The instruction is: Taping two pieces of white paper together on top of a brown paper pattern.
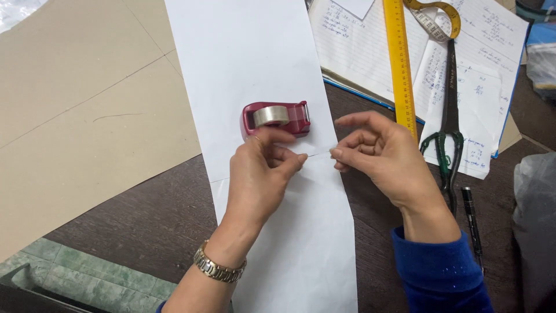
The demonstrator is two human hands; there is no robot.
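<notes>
A long white paper strip [249, 58] lies down the middle of a dark wooden table [162, 214]. On it sits a dark red tape dispenser [276, 117] with a roll of clear tape. Just below the dispenser, my left hand [260, 174] and my right hand [376, 153] pinch the two ends of a short, thin piece of clear tape [317, 155] stretched between thumb and fingertips. The tape hovers over a seam across the paper. A metal watch is on my left wrist, and a blue sleeve covers my right forearm.
A beige cardboard sheet [75, 116] covers the table's left part. At the right lie an open notebook [359, 46], a yellow ruler [399, 64], a yellow measuring tape [437, 17], black scissors with green handles [449, 116] and a black pen [470, 217].
</notes>
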